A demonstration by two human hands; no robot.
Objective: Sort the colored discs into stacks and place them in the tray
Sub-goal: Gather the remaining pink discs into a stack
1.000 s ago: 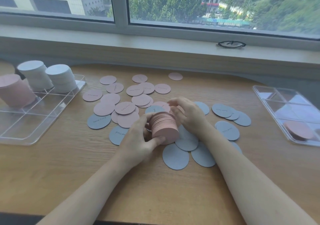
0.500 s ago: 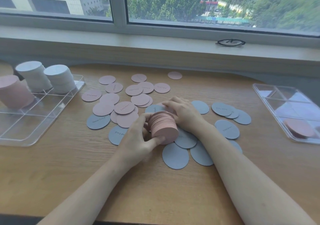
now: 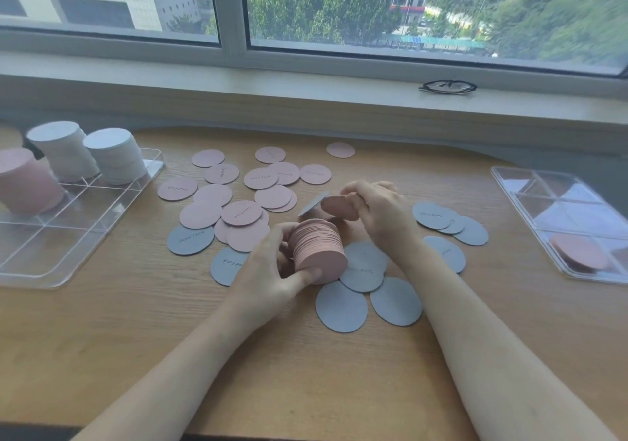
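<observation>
Fingers of the left hand (image 3: 272, 270) curl round a pink stack (image 3: 317, 252) tilted on its side above the table (image 3: 136, 338). Just above it, the right hand (image 3: 380, 216) pinches a pink disc (image 3: 339, 207). Far left, the tray (image 3: 61, 236) holds three stacks.

Single head-worn view, wide-angle, set above near edge of wooden table (image 3: 102, 338), looking forward and down. Close range: both forearms enter from bottom of frame. Faces window (image 3: 373, 16) beyond table's far edge. Table fills lower two thirds. Straight lines bow toward frame edges.
</observation>
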